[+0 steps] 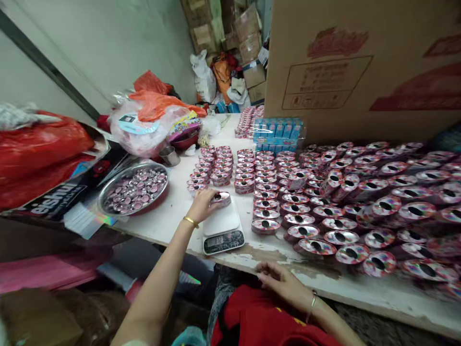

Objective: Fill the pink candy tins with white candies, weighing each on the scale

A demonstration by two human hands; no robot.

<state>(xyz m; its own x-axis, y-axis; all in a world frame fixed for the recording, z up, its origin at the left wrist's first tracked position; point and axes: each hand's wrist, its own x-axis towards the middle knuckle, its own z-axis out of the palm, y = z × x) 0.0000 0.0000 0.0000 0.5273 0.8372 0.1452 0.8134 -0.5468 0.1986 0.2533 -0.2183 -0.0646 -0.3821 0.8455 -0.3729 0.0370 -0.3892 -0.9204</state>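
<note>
left hand (203, 204) curls down over a round printed tin (221, 199), fingers and thumb closing on it from above in a light pinch that steadies it on a white digital kitchen scale (222, 230). the scale sits at the near edge of a white-topped table (173, 211), its readout turned toward the person, probably so it can be read at a glance. right hand (283, 283) lies half open at the table's near edge, fingers loosely spread and holding nothing, just above a red garment (266, 317).

right of the scale, pink printed tins (265, 226) with dark oval holes stand in a neat line, while many more lie tilted and crowded across the right side, seemingly loose and unsorted. far of the scale, stacked tins (218, 166) form tight columns, which likely saves table space. to the left, a steel tray (108, 202) holds loose pink discs within easy reach. beyond them lies a clear pack of blue boxes (277, 134), and a large cardboard carton (345, 62) looms at far right.
</note>
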